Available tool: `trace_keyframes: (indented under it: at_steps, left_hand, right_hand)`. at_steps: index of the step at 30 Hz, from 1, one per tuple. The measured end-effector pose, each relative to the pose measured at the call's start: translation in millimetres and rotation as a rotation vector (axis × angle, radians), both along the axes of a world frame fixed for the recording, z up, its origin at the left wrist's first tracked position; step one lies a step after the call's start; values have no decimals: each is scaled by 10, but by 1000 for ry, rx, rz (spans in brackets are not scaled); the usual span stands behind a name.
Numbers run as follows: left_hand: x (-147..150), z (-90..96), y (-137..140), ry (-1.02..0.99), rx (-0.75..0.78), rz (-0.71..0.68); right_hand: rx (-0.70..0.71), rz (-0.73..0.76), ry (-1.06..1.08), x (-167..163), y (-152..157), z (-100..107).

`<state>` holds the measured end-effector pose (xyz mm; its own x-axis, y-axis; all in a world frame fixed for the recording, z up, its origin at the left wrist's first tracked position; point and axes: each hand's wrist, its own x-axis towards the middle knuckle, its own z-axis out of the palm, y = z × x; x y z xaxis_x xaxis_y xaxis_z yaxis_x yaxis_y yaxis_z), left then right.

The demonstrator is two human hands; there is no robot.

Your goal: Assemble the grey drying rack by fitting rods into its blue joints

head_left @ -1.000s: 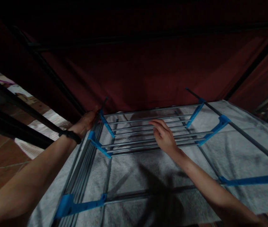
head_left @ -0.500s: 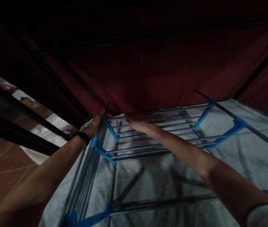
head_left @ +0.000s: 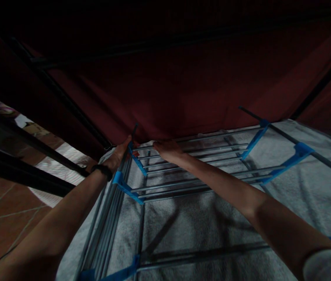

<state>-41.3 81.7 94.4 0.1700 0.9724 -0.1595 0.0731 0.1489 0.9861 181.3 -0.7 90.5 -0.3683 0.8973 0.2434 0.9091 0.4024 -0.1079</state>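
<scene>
A rack of thin grey metal tubes [head_left: 188, 190] with blue plastic brackets [head_left: 124, 186] lies over a pale grey fleecy blanket [head_left: 194, 222]. My left hand [head_left: 121, 153], a black band on its wrist, is wrapped around the rack's left upright by the far blue bracket [head_left: 137, 158]. Some of its fingertips show past the bracket. Closed over the far crossbar, just right of that bracket, is my right hand [head_left: 167, 151]. On the right, a second upright [head_left: 282, 136] carries matching blue brackets [head_left: 289, 162].
Loose grey tubes [head_left: 107, 230] lie side by side along the left. Behind stands a dark red fabric panel [head_left: 183, 97] with black frame bars [head_left: 57, 97]. Tiled floor [head_left: 4, 210] and a white cloth [head_left: 62, 156] show at the left.
Both hands keep their hold on the rack at nearly the same spots. The rack's right side has shifted slightly to the right in view.
</scene>
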Motion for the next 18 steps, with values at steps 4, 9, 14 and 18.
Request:
trace_keyframes:
  at_steps: [4, 9, 14, 18]
  left_hand:
    - [24, -4, 3, 0, 7, 47]
    - [42, -11, -21, 30, 16, 40]
    - [38, 13, -85, 16, 46, -67]
    - [49, 37, -107, 34, 36, -16]
  right_hand:
    - [28, 3, 14, 11, -11, 4]
    - [32, -11, 12, 16, -36, 27]
    - [23, -23, 18, 14, -9, 14]
    - [14, -11, 8, 20, 18, -11]
